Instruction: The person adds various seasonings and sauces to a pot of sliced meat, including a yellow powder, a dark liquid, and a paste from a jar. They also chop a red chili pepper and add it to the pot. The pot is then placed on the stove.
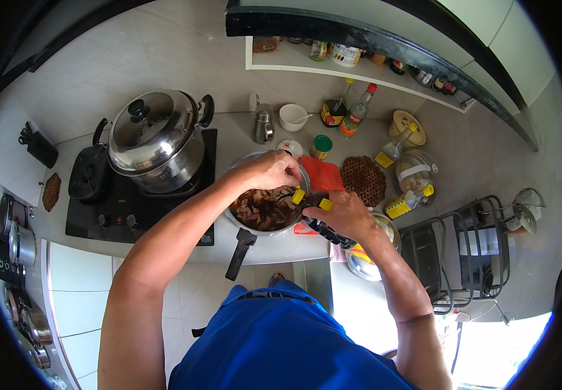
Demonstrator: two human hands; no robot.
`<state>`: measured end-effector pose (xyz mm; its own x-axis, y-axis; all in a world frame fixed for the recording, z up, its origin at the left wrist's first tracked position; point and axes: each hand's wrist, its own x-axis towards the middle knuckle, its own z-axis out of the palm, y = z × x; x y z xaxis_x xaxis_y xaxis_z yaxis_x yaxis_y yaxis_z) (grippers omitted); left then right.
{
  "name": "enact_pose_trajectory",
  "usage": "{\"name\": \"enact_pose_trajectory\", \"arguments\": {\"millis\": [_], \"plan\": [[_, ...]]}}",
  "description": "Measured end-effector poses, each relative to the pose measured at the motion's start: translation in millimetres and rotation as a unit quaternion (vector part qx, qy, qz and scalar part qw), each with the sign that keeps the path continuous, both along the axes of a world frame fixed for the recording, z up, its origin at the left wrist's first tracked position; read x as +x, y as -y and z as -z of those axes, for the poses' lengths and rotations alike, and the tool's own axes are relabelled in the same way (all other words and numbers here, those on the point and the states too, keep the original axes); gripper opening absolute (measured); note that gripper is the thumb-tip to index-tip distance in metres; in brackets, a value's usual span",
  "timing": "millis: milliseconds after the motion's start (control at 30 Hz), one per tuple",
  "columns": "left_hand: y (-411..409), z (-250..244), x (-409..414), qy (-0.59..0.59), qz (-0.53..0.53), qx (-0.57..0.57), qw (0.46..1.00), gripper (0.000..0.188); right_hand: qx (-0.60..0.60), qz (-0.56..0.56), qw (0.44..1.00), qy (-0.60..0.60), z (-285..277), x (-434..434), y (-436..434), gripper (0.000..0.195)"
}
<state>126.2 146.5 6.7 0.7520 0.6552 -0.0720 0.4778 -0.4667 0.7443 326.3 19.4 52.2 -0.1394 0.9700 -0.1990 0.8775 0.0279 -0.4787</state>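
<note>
A pressure-cooker pot with a black side handle holds sliced meat in dark brown liquid. My left hand is over its far rim, fingertips pinched at a small yellow plastic cap above the meat. At the pot's right edge, my right hand grips a dark sauce bottle, tilted with its neck toward the pot. Another yellow piece shows by the right thumb. My fingers hide part of the bottle. Behind the pot lies a red plastic bag.
A lidded steel stockpot stands on the black cooktop at left. Behind are a steel cruet, a white bowl, a green-lidded jar and sauce bottles. A woven trivet and dish rack are right.
</note>
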Motion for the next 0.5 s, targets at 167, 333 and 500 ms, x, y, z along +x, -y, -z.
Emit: {"name": "enact_pose_trajectory", "arguments": {"millis": [167,333,500], "plan": [[4.8,-7.8,-5.7,-0.003,0.014,-0.016,1.0,0.02,0.061,-0.04,0.997,-0.003,7.0,4.5,4.7,0.052],[8.1,-6.0,-11.6,-0.022,0.015,-0.03,0.999,0.02,-0.031,-0.009,0.999,0.025,11.3,-2.7,3.0,0.064],[2.5,9.2,-17.7,0.0,0.016,-0.037,0.999,0.02,-0.025,-0.028,0.999,0.029,21.2,-6.2,-3.0,0.059]]}}
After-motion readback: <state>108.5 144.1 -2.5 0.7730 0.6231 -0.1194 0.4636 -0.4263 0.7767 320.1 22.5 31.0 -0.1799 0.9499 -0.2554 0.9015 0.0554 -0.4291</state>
